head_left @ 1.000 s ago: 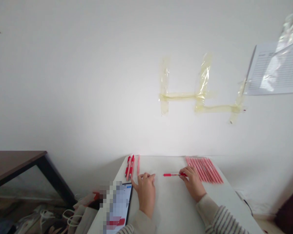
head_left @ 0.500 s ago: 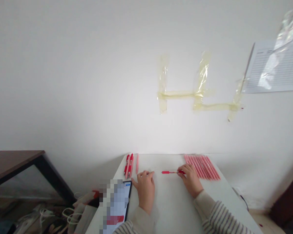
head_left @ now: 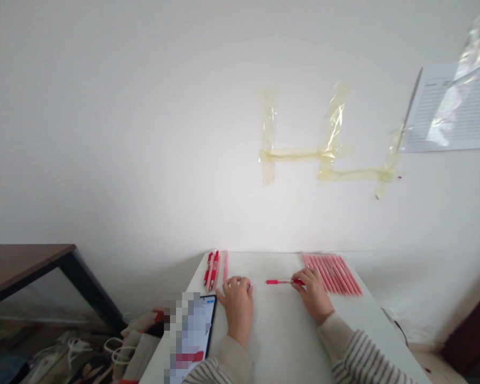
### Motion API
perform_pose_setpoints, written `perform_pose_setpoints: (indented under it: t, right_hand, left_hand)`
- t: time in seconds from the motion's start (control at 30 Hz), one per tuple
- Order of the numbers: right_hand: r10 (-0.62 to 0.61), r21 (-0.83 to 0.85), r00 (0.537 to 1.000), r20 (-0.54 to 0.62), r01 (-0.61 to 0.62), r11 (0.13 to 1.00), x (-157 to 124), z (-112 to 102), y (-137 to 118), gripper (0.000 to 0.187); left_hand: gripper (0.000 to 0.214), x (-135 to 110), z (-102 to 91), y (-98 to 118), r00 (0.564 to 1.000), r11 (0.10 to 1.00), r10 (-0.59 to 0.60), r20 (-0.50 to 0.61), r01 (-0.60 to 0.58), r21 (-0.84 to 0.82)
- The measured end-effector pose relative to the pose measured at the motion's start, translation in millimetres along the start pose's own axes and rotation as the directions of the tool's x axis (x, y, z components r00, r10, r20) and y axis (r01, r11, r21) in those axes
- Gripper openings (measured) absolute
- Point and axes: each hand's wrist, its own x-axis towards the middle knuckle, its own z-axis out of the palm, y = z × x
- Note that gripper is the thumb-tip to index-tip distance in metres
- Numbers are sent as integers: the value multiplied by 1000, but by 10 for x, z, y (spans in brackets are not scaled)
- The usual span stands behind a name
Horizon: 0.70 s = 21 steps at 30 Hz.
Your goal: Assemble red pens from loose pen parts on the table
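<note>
My right hand [head_left: 315, 296] pinches the right end of a red pen [head_left: 278, 281] between thumb and fingers. The pen lies sideways, its red grip pointing left toward my other hand. To the left, my left hand [head_left: 239, 306] rests on the white table [head_left: 284, 341] with its fingers bent and the thumb apart. Nothing shows in it, though the undersides of the fingers are hidden. Just beyond that hand lies a single pink pen [head_left: 225, 265]. Several red and pink pens [head_left: 212, 271] sit together at the far left corner.
A row of several pink pens [head_left: 333, 274] lies side by side behind my right hand. A phone [head_left: 192, 336], partly blurred out, is at the table's left edge. The wall [head_left: 164, 133] rises right behind the table. A brown-topped piece of furniture [head_left: 28, 261] stands at left.
The fingers of my left hand have curled slightly and shifted a little away from me. My right hand keeps its hold on the red pen, almost unmoved. The view has shifted slightly.
</note>
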Motion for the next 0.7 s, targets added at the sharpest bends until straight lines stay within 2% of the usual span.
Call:
perform_pose_setpoints:
  t: [0.4,0.7]
  right_hand:
    - [-12,-19,1000,2,12,1000,1,11,25,5]
    - [-11,-21,1000,13,12,1000,-1,3,12,5]
  left_hand:
    - [12,65,-28,-20,1000,999,-22,-11,22,-31]
    - [18,97,5,-2,997,991,-56,50,61,-116]
